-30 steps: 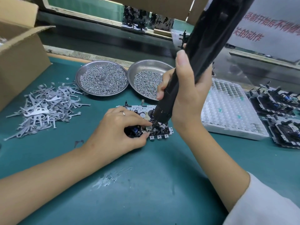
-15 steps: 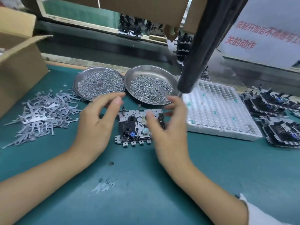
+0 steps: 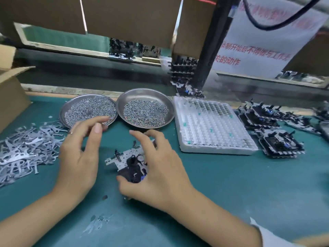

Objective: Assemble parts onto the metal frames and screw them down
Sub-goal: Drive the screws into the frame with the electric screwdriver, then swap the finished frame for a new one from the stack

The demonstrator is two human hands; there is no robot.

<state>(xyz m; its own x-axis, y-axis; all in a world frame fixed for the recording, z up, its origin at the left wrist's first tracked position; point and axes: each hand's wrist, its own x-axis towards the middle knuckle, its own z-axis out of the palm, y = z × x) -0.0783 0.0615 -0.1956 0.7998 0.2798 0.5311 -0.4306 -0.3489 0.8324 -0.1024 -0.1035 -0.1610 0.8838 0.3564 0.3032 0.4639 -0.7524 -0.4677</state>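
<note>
At the assembly bench, my right hand (image 3: 156,168) curls over the metal frame (image 3: 124,157), thumb at its near edge and fingers arched across the far side; the frame looks tilted, so I judge I am lifting or turning it rather than pressing it flat. The frame sits on the green mat (image 3: 231,193), in front of the two steel dishes. My left hand (image 3: 80,157) hovers just beside it, fingers loosely spread and holding nothing, its fingertips over the near rim of the left screw dish (image 3: 67,111), probably placed there to fetch the next fastener. The right screw dish (image 3: 170,111) touches the left one, close behind the frame, so both stay within a short reach. The pile of stamped metal levers (image 3: 26,148) lies to the left, the white foam parts tray (image 3: 213,150) to the right, and beyond it the finished assemblies (image 3: 281,145) are stacked. The black electric screwdriver (image 3: 208,59) hangs above the tray, out of my grip. Open mat lies in front of the frame and to its right, below the tray; leftward, the levers crowd the route, and the cardboard box (image 3: 12,97) closes that edge.
</note>
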